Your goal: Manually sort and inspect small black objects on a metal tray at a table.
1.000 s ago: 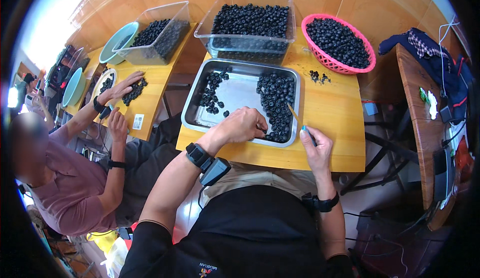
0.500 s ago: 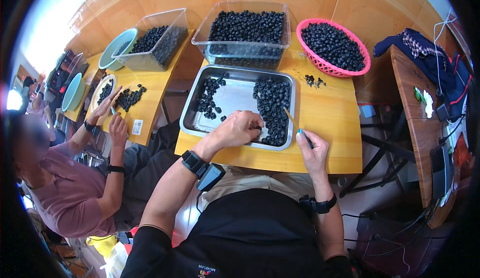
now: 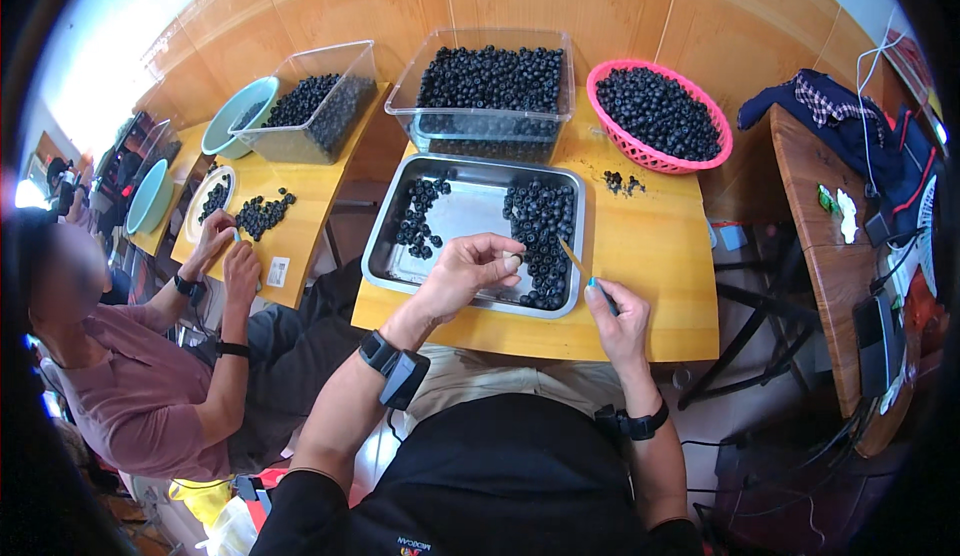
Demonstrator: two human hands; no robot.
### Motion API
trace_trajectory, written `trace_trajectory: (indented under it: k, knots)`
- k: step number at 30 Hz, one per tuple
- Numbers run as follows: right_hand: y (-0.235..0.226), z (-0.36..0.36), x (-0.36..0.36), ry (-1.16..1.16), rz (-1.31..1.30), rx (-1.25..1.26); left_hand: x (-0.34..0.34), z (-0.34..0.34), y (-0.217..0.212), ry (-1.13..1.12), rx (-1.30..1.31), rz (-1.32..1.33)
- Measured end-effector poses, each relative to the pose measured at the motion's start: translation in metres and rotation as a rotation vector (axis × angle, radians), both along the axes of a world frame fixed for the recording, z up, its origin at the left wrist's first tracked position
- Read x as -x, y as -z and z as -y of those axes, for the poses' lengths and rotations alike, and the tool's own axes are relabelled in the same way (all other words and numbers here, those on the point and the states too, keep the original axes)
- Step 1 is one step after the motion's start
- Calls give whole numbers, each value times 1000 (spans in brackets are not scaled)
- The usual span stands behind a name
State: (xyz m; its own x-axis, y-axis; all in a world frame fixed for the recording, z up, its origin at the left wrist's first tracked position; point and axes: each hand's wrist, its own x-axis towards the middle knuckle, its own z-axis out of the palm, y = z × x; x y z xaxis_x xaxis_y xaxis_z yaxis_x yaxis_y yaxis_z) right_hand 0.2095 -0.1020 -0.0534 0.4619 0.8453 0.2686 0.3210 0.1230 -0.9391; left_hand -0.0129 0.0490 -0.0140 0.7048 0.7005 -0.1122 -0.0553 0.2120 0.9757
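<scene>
A metal tray (image 3: 478,214) lies on the yellow table before me. Blueberries (image 3: 540,218) are heaped on its right side, with a smaller loose group (image 3: 416,220) on the left. Over the tray's near part, my left hand (image 3: 468,278) pinches a single blueberry (image 3: 515,259) between thumb and fingertips. My right hand (image 3: 622,322) is closed around a thin tool (image 3: 575,259) with a tan, pointed front part and blue-green near the grip. Its tip points toward the right heap, apart from the pinched berry. Its exact kind is unclear.
Behind the tray stand a clear plastic bin (image 3: 480,113) of blueberries and a pink basket (image 3: 655,160) of more. Dark scraps (image 3: 622,184) lie on the table (image 3: 650,246). At left, a person (image 3: 150,386) works at another table; a wooden table (image 3: 820,196) stands right.
My left hand has lifted from among the berries and now shows one blueberry at its fingertips. The view has tilted slightly. At left, the other person's hands have come together.
</scene>
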Motion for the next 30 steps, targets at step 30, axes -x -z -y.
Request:
trace_trajectory:
  k: [30]
  knots:
    - [-31, 3, 19, -175, 158, -143, -8, 30, -1, -39, 341, 419]
